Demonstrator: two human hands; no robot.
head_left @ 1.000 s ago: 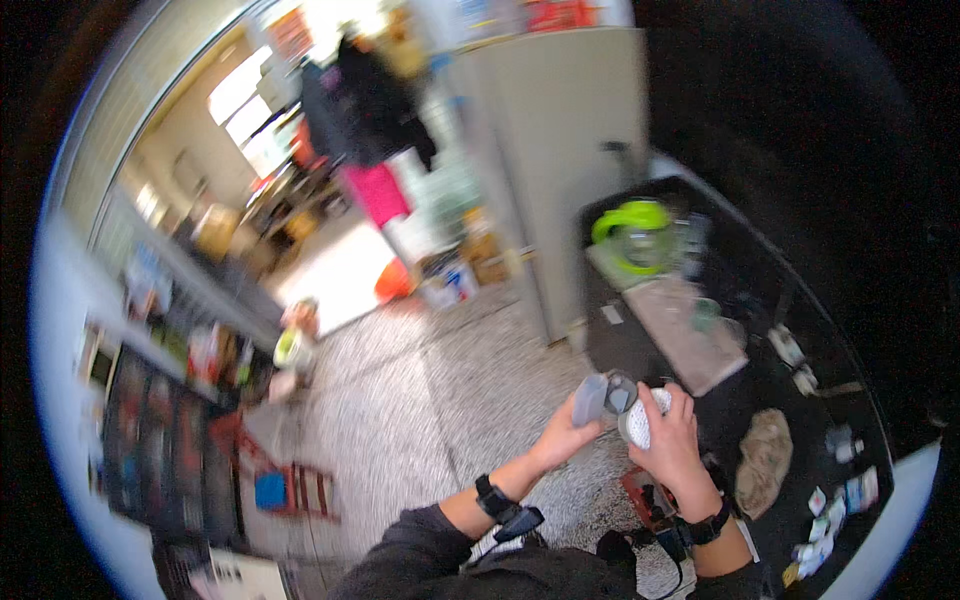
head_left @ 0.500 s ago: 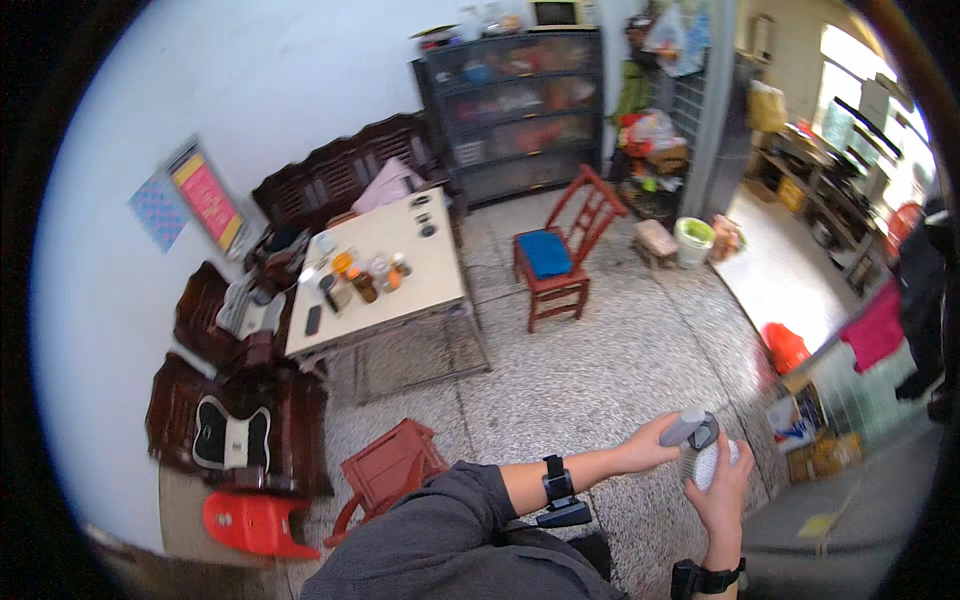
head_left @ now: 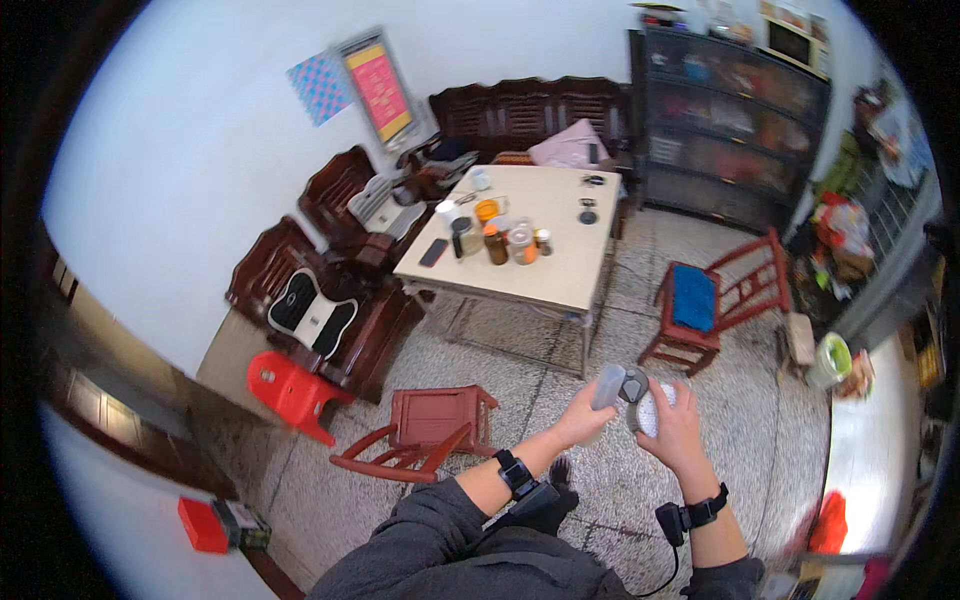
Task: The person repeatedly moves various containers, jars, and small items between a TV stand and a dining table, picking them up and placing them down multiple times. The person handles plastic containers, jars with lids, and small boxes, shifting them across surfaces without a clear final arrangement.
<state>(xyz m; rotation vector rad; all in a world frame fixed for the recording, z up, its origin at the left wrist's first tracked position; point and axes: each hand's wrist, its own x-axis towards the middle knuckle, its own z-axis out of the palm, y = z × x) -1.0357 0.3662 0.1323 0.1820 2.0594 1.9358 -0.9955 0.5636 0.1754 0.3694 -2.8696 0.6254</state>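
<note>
Out in front of me, both hands hold things close together over the floor. My left hand (head_left: pixel 585 416) is closed round a grey, see-through cylinder-like container (head_left: pixel 608 384). My right hand (head_left: pixel 675 435) grips a rounded container that looks white and speckled (head_left: pixel 655 408); its exact kind is unclear. Between them sits a dark grey, many-sided round piece (head_left: pixel 633 385), like a lid or a jar's end. Which container it belongs to I cannot tell. The fingers hide part of both containers.
Beyond my hands stands a cream table (head_left: pixel 530 185) with jars, a phone (head_left: pixel 433 252) and bottles. A red chair with a blue cushion (head_left: pixel 693 298) is at right, another red chair (head_left: pixel 430 420) at left. A red plastic stool (head_left: pixel 290 388), dark wooden seats (head_left: pixel 385 340) and a cabinet (head_left: pixel 730 130) line the walls.
My view has turned left, so the table and cabinet now sit farther right in it. Both hands still hold the same containers close together.
</note>
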